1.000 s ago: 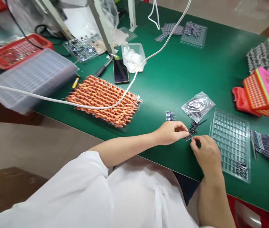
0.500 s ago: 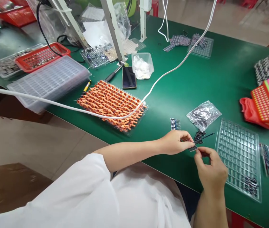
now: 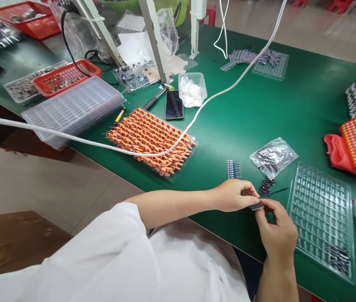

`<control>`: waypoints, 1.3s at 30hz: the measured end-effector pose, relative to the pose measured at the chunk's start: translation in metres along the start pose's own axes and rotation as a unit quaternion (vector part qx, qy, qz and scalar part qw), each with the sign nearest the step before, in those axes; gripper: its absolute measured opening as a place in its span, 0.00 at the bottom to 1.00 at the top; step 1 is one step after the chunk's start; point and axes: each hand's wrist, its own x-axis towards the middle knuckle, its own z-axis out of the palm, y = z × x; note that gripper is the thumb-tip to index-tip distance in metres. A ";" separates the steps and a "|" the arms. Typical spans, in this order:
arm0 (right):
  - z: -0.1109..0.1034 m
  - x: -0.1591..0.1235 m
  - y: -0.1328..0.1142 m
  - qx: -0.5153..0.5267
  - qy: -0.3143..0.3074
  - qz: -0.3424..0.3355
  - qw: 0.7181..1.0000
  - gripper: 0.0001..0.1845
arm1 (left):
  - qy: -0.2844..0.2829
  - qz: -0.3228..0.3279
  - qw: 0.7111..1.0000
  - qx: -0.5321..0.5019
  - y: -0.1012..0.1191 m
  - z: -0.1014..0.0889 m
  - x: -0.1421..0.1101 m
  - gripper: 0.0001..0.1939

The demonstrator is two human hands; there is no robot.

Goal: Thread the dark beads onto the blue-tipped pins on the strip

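While left hand (image 3: 234,195) pinches dark strip (image 3: 256,206), right hand (image 3: 280,230) its end, black bits (image 3: 266,186), clear tray (image 3: 318,209) crowd close.

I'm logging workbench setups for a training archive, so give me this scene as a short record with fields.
Surface: green table
Left hand: holds a small dark strip
Right hand: at the strip's edge; exact grip too small to tell
Beyond hands: small dark parts, plastic bag
Right of hands: transparent tray, dark pieces in its near right corner
Left of hands: orange pieces in rows, phone
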 end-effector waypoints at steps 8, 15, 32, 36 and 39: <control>-0.001 -0.002 0.000 0.006 -0.001 0.001 1.000 0.07 | -0.008 -0.007 1.000 0.007 -0.002 0.000 0.001 0.11; -0.004 -0.003 -0.002 0.000 -0.006 0.016 1.000 0.08 | -0.010 -0.001 1.000 0.011 -0.004 0.001 0.002 0.12; -0.006 0.001 -0.007 -0.017 0.000 0.027 0.999 0.11 | -0.008 0.007 1.000 -0.001 -0.002 0.000 0.000 0.12; -0.006 -0.001 -0.005 -0.010 0.000 0.044 0.999 0.12 | -0.007 0.012 1.000 -0.002 -0.003 0.000 0.001 0.12; -0.005 -0.002 -0.003 -0.017 0.001 0.072 0.997 0.14 | -0.008 0.011 1.000 0.001 -0.003 0.001 0.001 0.12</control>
